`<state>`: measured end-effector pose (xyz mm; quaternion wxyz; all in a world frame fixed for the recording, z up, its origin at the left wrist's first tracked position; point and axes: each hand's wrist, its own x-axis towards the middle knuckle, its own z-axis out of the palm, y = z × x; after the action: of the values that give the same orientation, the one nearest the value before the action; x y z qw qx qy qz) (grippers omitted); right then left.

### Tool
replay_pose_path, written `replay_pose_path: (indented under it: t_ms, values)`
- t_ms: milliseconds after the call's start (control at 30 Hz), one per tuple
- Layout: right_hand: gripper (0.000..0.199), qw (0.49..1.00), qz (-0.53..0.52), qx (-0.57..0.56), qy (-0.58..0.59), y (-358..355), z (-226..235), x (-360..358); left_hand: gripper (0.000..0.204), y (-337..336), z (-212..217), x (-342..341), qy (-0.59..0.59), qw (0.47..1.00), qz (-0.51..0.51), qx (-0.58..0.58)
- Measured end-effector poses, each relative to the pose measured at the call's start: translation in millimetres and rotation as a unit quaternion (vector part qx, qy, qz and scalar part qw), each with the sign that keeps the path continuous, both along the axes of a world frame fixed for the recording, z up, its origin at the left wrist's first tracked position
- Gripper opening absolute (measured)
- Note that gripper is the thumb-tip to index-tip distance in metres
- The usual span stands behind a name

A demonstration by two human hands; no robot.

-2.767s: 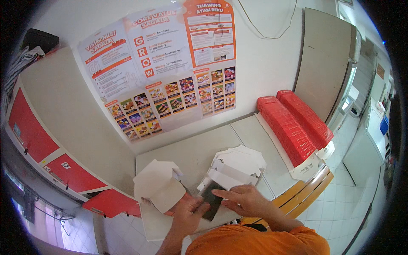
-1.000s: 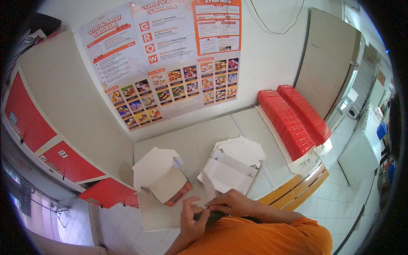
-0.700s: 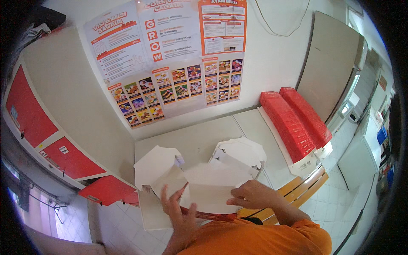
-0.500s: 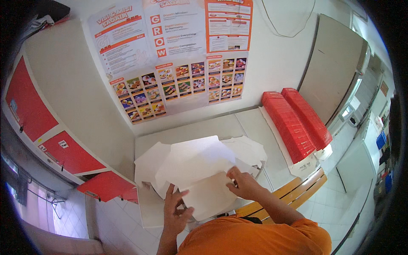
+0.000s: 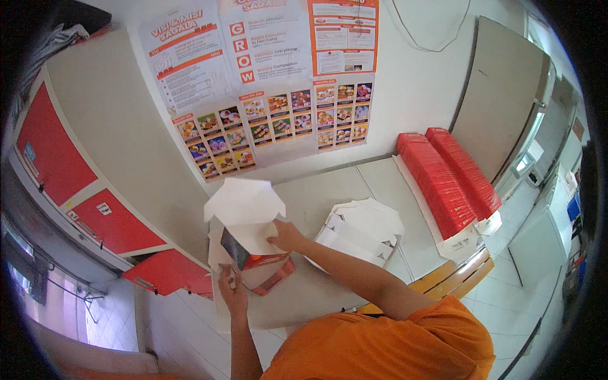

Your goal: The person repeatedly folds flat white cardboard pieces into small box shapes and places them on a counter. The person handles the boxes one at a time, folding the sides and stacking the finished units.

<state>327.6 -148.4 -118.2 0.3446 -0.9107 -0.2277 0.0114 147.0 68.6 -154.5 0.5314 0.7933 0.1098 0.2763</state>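
Note:
A cardboard box blank point(image 5: 244, 196), white on its inner face, is partly folded over the left part of the table. Its lower part shows a black and red printed outer side. My right hand point(image 5: 288, 237) reaches across and grips the blank's right edge near the fold, fingers bent. At the near left corner my left hand point(image 5: 233, 292) has its fingers closed on the blank's edge; part of that grip is hidden. To the right of my right forearm lies a stack of flat white box blanks point(image 5: 364, 225), apart from the held one.
Two long red plastic-wrapped bundles point(image 5: 437, 183) lie on cardboard at the table's right end. A slatted wooden bench point(image 5: 459, 275) stands at the near right. Red-doored lockers point(image 5: 117, 221) line the left, one door hanging open by the table. Posters point(image 5: 266, 82) cover the wall.
The blank has moved left off the stack, which now shows. It has been turned and partly folded, so its printed side appears. Both hands have moved left with it.

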Motion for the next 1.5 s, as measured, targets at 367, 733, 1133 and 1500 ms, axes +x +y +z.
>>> replay_pose_path:
  t_ms: [367,733,1133,1500]
  values:
    - [0.038,0.995,-0.05,-0.085,-0.009,11,-18,-11,0.044,23,-7,9,0.036,0.988,-0.103,0.107]
    - [0.028,0.993,-0.005,-0.117,0.017,13,-1,-9,0.069,43,-13,11,0.067,0.982,-0.159,0.081]
    - [0.028,0.995,-0.059,-0.074,0.038,24,-3,-19,0.05,9,-33,-18,-0.036,0.981,-0.084,0.172]
    - [0.054,0.993,-0.112,0.018,-0.018,-64,-18,-53,0.031,-7,-19,-23,0.013,0.988,-0.086,0.127]
